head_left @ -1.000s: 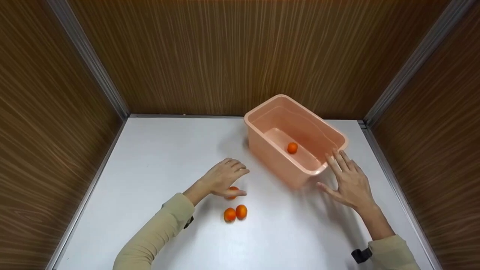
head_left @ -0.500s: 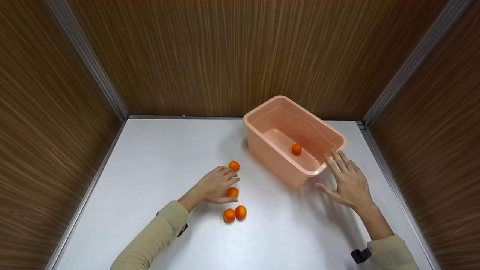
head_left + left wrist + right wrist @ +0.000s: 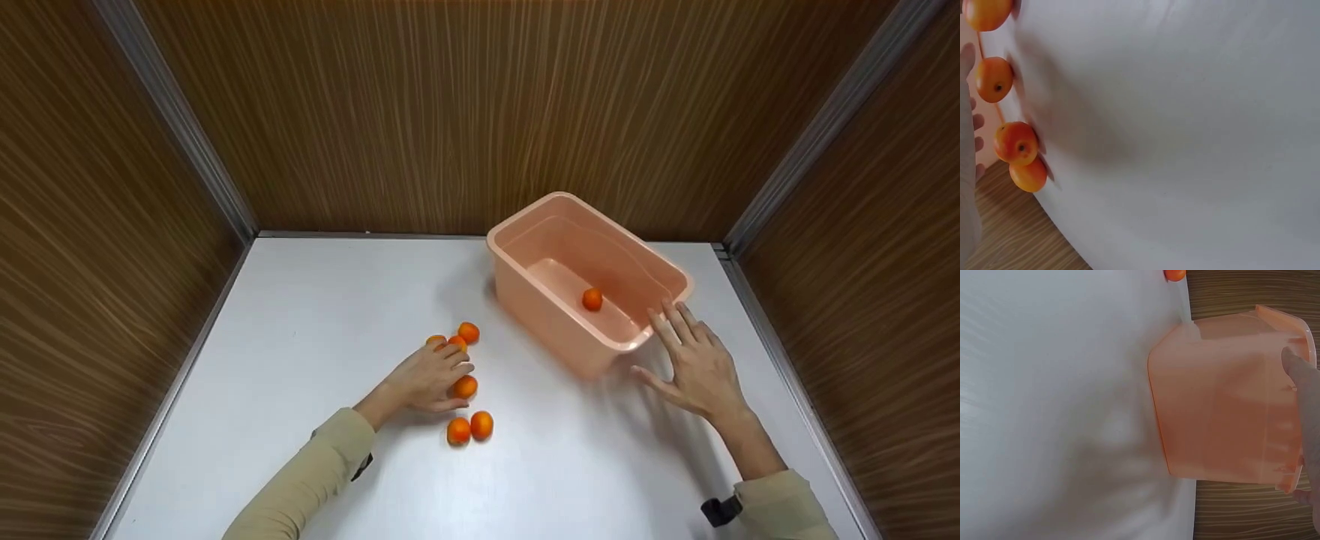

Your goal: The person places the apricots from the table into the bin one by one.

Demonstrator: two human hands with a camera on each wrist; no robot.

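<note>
Several small oranges lie on the white table (image 3: 300,315). My left hand (image 3: 431,375) rests among them with loosely bent fingers. One orange (image 3: 465,387) sits between its thumb and forefinger, touching them. Three more oranges (image 3: 469,332) cluster just beyond the fingertips, and a pair (image 3: 459,430) lies nearer me. In the left wrist view the oranges (image 3: 1016,143) sit on the table beside my fingers (image 3: 967,59), none enclosed. My right hand (image 3: 694,360) is flat with spread fingers, its fingertips against the near corner of the pink tub (image 3: 525,217). One orange (image 3: 592,299) lies inside the tub.
Wood-grain walls with metal corner posts close in the table on the left, back and right. The tub (image 3: 1224,399) stands at the back right, turned at an angle. A dark band (image 3: 720,510) sits on my right wrist.
My left hand drew back toward me and to the left, uncovering the oranges beyond its fingertips. The orange in the tub rolled slightly right. My right hand stayed put.
</note>
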